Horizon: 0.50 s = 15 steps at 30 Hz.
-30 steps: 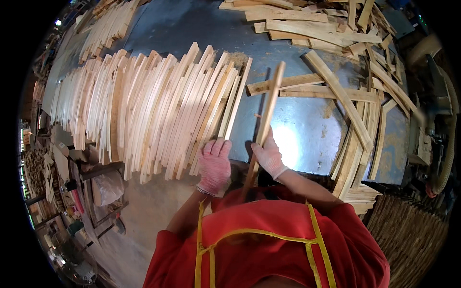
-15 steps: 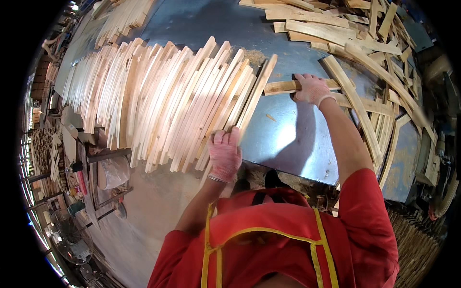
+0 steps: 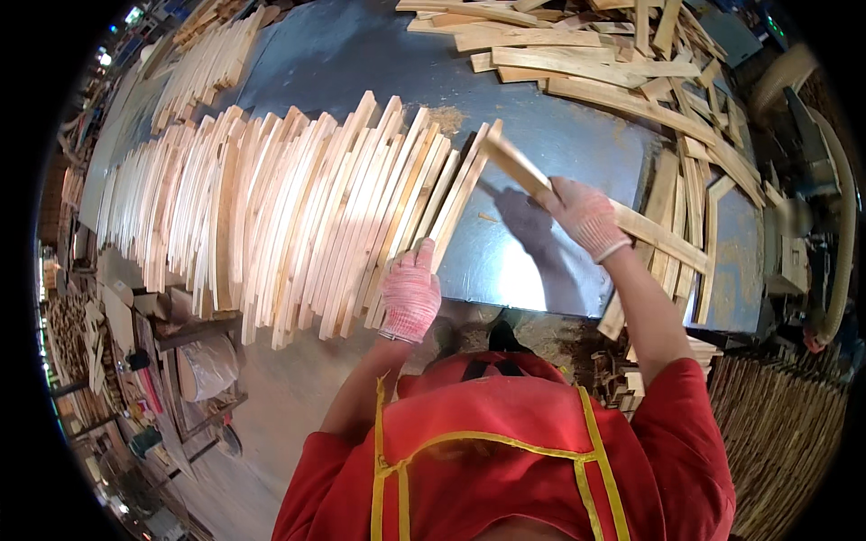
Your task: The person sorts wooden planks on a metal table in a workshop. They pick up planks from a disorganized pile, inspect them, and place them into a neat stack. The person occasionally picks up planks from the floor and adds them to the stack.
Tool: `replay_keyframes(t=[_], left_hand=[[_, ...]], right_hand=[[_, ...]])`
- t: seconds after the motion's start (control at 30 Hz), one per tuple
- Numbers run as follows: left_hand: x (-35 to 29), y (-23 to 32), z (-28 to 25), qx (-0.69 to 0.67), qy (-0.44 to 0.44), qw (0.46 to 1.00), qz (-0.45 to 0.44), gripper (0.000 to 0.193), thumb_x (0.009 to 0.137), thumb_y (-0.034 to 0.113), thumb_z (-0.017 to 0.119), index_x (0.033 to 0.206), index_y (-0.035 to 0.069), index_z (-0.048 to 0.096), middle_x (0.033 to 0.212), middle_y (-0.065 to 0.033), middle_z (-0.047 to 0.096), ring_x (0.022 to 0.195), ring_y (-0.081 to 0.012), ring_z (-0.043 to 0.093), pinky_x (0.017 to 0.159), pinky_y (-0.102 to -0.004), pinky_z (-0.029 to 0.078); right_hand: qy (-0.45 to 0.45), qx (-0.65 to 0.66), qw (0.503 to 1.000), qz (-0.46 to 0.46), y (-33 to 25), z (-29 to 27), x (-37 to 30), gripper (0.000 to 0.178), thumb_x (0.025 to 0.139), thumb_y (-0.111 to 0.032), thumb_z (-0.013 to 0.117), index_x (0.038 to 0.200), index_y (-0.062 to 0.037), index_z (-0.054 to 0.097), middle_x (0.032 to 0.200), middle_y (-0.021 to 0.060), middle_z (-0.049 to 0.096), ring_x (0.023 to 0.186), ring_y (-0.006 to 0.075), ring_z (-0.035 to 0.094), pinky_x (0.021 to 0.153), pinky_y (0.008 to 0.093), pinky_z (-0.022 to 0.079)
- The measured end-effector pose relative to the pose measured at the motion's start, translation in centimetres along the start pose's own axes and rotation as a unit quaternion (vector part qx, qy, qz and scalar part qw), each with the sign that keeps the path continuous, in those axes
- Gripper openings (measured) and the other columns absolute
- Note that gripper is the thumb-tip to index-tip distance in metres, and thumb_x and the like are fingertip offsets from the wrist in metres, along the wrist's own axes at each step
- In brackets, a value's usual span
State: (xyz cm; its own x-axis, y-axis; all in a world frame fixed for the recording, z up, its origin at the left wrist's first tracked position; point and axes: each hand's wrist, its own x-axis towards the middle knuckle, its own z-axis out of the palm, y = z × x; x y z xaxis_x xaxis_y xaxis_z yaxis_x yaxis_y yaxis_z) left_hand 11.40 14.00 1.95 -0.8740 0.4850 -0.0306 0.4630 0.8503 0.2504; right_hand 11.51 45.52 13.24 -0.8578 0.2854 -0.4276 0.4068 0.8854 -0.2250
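Observation:
My right hand (image 3: 586,215), in a pale pinkish work glove, is closed round the middle of a wooden strip (image 3: 663,236). That strip slants above the metal tabletop; its far-left end is blurred and close to the row's last piece. My left hand (image 3: 410,293), gloved alike, has its fingers bent over the near ends of the wooden strips (image 3: 456,212) at the right end of a long row. The thumb is hidden. The row of pale wooden strips (image 3: 298,216) lies side by side on the left, with uneven ends overhanging the near edge.
A loose heap of wooden strips (image 3: 622,77) covers the far right of the metal table (image 3: 559,270). More strips (image 3: 212,68) lie far left. Sawdust (image 3: 446,117) sits behind the row. A hose (image 3: 843,225) hangs at right, and stacked wood (image 3: 776,433) stands below.
My right hand has lifted a wooden strip off the table and swung it to a slant. A crossing strip has shifted from beside the hand. My left hand stays at the row's end.

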Motion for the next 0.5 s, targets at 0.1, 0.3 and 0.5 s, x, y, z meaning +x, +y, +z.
replay_keyframes(t=[0.1,0.3,0.5], left_hand=[[0.5,2.3,0.2,-0.078,-0.001,0.997,-0.010,0.067,0.088,0.019,0.070,0.151,0.010,0.049,0.116,-0.0152,0.065,0.107,-0.0370,0.065,0.091,-0.0523,0.056],[0.2,7.7,2.5,-0.138,-0.218,0.966,0.017,0.075,0.094,0.032,0.069,0.157,0.004,0.040,0.153,-0.0211,0.050,0.131,-0.0410,0.059,0.109,-0.0476,0.051],[0.0,3.7,1.4,0.065,-0.161,0.972,0.159,0.070,0.086,0.035,0.073,0.147,0.009,0.053,0.147,-0.0160,0.052,0.141,-0.0371,0.047,0.117,-0.0536,0.038]], right_hand=[[0.139,0.201,0.968,0.059,1.0,6.0,1.6,0.051,0.104,-0.051,0.056,0.118,-0.0031,0.067,0.103,0.0278,0.074,0.101,0.0414,0.072,0.090,0.0520,0.054],[0.086,0.346,0.933,0.047,-4.2,14.3,-0.5,0.097,0.092,-0.054,0.073,0.161,0.0014,0.035,0.142,0.0344,0.060,0.132,0.0452,0.060,0.113,0.0446,0.047],[-0.007,0.305,0.940,0.150,-4.0,16.4,-5.4,0.112,0.087,-0.047,0.078,0.168,-0.0032,0.014,0.143,0.0338,0.059,0.129,0.0458,0.063,0.108,0.0475,0.051]])
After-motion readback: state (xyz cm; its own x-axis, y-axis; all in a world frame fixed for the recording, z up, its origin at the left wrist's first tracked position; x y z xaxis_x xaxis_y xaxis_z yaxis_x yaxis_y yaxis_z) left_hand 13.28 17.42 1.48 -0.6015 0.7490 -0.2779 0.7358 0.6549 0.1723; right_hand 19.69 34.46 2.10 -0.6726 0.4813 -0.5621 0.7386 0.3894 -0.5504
